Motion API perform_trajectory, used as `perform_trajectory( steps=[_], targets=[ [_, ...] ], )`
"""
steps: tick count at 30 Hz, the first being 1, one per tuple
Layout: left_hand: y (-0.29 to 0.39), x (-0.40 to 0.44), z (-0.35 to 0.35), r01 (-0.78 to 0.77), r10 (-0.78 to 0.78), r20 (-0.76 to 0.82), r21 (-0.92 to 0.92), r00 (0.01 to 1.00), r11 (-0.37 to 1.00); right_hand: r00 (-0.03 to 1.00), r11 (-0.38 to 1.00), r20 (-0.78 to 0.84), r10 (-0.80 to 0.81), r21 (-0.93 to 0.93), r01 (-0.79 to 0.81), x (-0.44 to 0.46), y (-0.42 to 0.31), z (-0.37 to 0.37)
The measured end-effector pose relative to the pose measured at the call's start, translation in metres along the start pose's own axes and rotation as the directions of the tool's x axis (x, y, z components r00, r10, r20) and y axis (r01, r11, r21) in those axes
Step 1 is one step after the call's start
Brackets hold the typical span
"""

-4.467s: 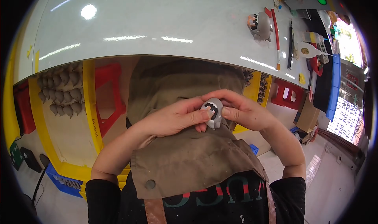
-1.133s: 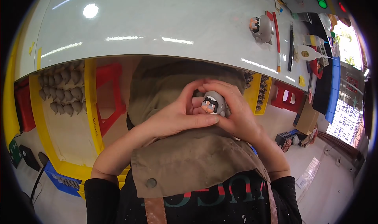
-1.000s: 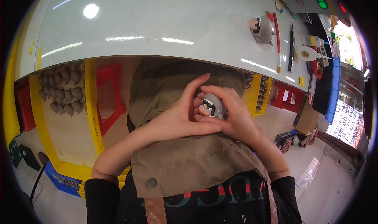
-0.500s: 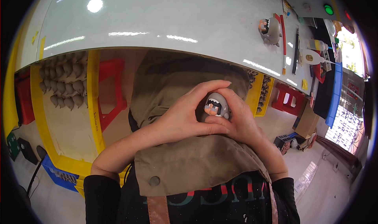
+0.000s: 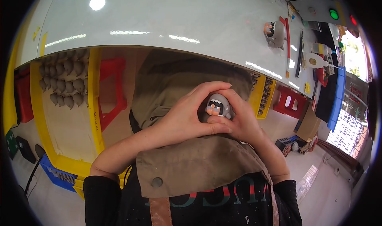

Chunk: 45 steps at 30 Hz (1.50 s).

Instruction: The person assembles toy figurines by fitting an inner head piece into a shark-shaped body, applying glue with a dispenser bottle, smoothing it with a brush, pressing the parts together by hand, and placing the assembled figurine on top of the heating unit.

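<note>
A small toy figurine [image 5: 217,105] in a grey shark-like hood, with black hair, sits between my two hands above my lap. My left hand [image 5: 189,114] wraps it from the left, fingers over the top and thumb below. From the right, my right hand [image 5: 247,120] closes on it, with its thumb near the figurine's lower front. The fingertips of both hands meet above it, and its back and underside are hidden. A brown apron [image 5: 199,162] lies beneath my forearms.
On the white table [image 5: 159,19] lie a similar figurine [image 5: 276,33], a red-handled brush [image 5: 287,51] and a white bottle [image 5: 314,60]. A yellow tray [image 5: 95,102] with rows of grey parts stands left, near a red stool [image 5: 114,87]. Another yellow tray [image 5: 262,95] is at right.
The figurine has turned very slightly in my hands, and my right thumb has shifted a little. My view has also shifted slightly; otherwise the hands stay in place.
</note>
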State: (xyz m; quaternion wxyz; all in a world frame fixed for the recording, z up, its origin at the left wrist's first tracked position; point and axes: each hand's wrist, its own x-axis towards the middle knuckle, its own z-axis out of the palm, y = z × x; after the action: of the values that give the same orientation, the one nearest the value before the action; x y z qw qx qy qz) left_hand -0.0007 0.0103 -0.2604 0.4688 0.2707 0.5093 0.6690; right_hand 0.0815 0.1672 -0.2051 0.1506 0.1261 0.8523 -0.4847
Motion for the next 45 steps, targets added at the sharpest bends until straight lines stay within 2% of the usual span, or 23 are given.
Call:
perform_trajectory(
  steps=[4,7,13,19,25,28,32,34,37,43,45],
  targets=[
    [0.003,0.001,0.000,-0.049,0.051,-0.011,0.114,0.999,0.992,0.988,0.931,0.086,0.127,0.335,-0.148,-0.005,0.017,0.006],
    [0.006,0.000,-0.001,-0.026,0.026,0.007,0.050,1.000,0.998,0.952,0.788,0.193,0.236,0.536,-0.304,-0.008,0.016,0.001],
    [-0.004,0.000,-0.001,-0.079,0.078,0.031,0.065,0.997,0.995,0.976,0.745,0.155,0.150,0.632,-0.215,-0.013,0.021,0.004],
    [0.001,0.000,-0.001,0.036,-0.032,0.052,-0.071,0.998,0.997,0.975,0.685,0.178,0.131,0.695,-0.218,-0.012,0.022,0.005],
    [0.003,0.000,-0.002,0.036,-0.035,0.032,-0.011,0.999,0.999,0.980,0.681,0.182,0.076,0.709,-0.184,-0.011,0.025,0.001],
    [0.002,-0.001,-0.003,0.097,-0.090,0.076,-0.096,0.993,0.991,0.976,0.714,0.183,0.119,0.668,-0.212,-0.013,0.026,0.000],
    [0.002,-0.001,-0.005,0.168,-0.127,0.149,-0.310,0.981,0.936,0.986,0.814,0.089,0.139,0.557,-0.165,-0.013,0.013,-0.003],
    [0.003,-0.002,-0.007,0.194,-0.123,0.180,-0.458,0.976,0.867,0.991,0.883,0.016,0.130,0.453,-0.123,-0.013,0.013,-0.005],
    [0.006,-0.001,-0.011,0.315,-0.200,0.255,-0.580,0.946,0.751,0.983,0.980,-0.068,0.173,0.106,-0.165,-0.012,-0.001,-0.013],
    [0.000,0.006,-0.003,0.357,-0.197,0.320,-0.587,0.927,0.727,0.978,0.949,-0.156,-0.137,-0.303,0.084,-0.012,-0.001,-0.012],
    [0.001,0.008,-0.003,0.380,-0.218,0.333,-0.570,0.917,0.728,0.966,0.939,-0.201,-0.162,-0.334,0.088,-0.014,0.000,-0.009]
  ],
)
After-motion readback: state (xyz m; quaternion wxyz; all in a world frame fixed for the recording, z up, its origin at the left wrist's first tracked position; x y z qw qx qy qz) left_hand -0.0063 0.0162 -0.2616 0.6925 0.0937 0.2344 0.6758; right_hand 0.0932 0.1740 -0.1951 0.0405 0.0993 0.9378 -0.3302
